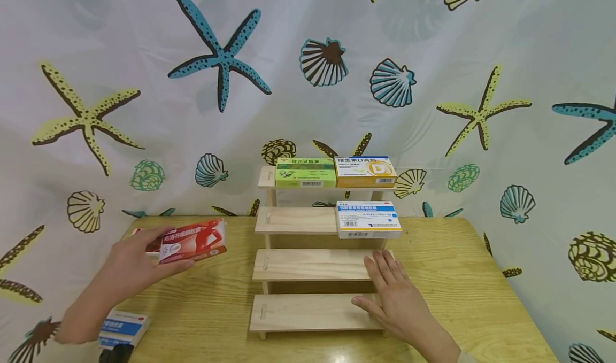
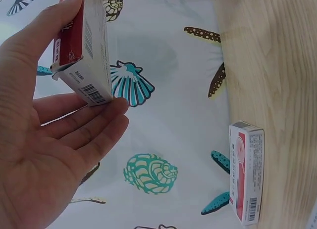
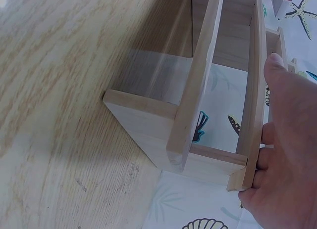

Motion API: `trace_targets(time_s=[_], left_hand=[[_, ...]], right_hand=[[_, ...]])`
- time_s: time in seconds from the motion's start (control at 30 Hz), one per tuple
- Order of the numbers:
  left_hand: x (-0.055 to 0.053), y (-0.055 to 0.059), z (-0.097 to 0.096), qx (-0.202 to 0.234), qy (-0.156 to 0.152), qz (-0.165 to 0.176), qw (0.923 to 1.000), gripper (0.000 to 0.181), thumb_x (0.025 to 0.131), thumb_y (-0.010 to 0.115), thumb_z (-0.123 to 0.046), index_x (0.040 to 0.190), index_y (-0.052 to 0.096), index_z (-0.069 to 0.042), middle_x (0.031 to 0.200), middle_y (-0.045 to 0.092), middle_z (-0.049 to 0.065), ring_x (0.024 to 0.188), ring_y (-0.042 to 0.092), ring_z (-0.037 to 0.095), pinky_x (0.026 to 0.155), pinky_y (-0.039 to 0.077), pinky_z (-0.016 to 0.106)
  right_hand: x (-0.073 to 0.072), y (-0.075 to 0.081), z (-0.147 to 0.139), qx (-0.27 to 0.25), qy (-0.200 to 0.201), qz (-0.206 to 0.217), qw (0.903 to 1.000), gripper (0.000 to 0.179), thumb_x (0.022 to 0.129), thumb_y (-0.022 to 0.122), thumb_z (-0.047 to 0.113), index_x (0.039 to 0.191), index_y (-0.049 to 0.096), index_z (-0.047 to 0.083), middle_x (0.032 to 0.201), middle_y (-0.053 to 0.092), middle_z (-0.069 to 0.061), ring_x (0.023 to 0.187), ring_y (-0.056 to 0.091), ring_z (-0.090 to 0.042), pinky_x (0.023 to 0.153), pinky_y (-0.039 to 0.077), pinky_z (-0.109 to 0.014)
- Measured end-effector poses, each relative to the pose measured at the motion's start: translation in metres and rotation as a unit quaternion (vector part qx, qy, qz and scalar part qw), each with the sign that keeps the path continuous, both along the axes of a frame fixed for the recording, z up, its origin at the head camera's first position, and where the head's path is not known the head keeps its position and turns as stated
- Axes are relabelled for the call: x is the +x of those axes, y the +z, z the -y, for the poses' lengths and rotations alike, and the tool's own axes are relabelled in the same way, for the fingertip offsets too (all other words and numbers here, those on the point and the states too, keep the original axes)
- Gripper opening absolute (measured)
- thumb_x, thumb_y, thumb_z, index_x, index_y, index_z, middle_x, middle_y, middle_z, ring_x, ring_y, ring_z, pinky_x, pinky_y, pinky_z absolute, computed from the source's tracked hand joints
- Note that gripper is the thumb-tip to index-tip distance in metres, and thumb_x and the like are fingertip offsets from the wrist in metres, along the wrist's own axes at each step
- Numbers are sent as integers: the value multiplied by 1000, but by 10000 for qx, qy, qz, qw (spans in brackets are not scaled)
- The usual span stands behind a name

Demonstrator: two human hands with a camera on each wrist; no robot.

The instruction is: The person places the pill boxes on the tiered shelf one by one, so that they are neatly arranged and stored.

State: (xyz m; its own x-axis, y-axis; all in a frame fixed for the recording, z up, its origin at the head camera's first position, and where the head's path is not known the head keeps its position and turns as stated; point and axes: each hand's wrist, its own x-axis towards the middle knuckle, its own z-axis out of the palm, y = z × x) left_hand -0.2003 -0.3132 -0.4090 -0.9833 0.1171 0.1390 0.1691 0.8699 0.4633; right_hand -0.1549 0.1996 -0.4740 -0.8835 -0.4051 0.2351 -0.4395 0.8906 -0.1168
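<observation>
My left hand (image 1: 132,267) holds a red medicine box (image 1: 192,240) above the table, left of a wooden stepped shelf (image 1: 313,265). In the left wrist view the thumb lies on the red face, and fingertips touch the white, barcoded end. My right hand (image 1: 394,299) rests on the right end of the shelf's lower steps, fingers extended and thumb spread. A green medicine box (image 1: 305,173) and an orange-and-white vitamin D box (image 1: 366,172) sit side by side on the top step. On the second step, at the right, lies a blue-and-white medicine box (image 1: 368,221).
Another red-and-white box (image 2: 246,174) lies on the table, partly hidden behind my left hand in the head view. A blue-and-white box (image 1: 122,328) lies at the lower left by my forearm. A patterned curtain (image 1: 308,112) hangs behind the wooden table (image 1: 447,277).
</observation>
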Motion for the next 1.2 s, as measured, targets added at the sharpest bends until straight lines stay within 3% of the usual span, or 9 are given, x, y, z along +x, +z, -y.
trace_targets(time_s=[0.37, 0.53, 0.87, 1.1, 1.2], left_hand=[[-1, 13, -18, -108, -63, -213, 9997, 101, 78, 85, -67, 150, 54, -4, 143, 59, 26, 120, 53, 43, 89, 50, 56], [-2, 16, -26, -58, -223, -518, 9984, 94, 77, 88, -62, 146, 59, -6, 135, 66, 23, 112, 60, 38, 83, 51, 47], [-8, 25, -47, 189, -649, -709, 9952, 92, 78, 89, -58, 145, 59, -3, 128, 70, 19, 107, 68, 35, 76, 53, 37], [-16, 25, -66, 74, -831, -741, 9938, 97, 80, 86, -62, 150, 55, -2, 138, 67, 20, 113, 67, 37, 90, 57, 53], [-19, 24, -74, 81, -919, -741, 9930, 96, 80, 85, -64, 150, 56, -3, 140, 66, 19, 115, 67, 36, 91, 58, 54]], right_hand=[[0, -1, 0, -55, -48, 31, 10000, 83, 102, 60, 58, 157, 44, -1, 164, 40, -28, 156, 34, -46, 125, 32, -60], [0, -1, 0, -25, -41, 18, 10000, 83, 102, 59, 59, 157, 45, -1, 164, 40, -28, 155, 35, -46, 124, 33, -60], [0, 0, 0, -63, -42, 12, 10000, 83, 102, 60, 58, 157, 45, -1, 164, 40, -28, 155, 35, -47, 124, 33, -60], [0, 1, 0, -76, -68, 113, 9999, 83, 102, 59, 59, 158, 44, 0, 165, 39, -28, 156, 34, -47, 125, 32, -61], [1, 2, 0, -70, -73, 129, 9999, 83, 102, 59, 59, 158, 44, 0, 165, 39, -28, 156, 34, -47, 125, 32, -61]])
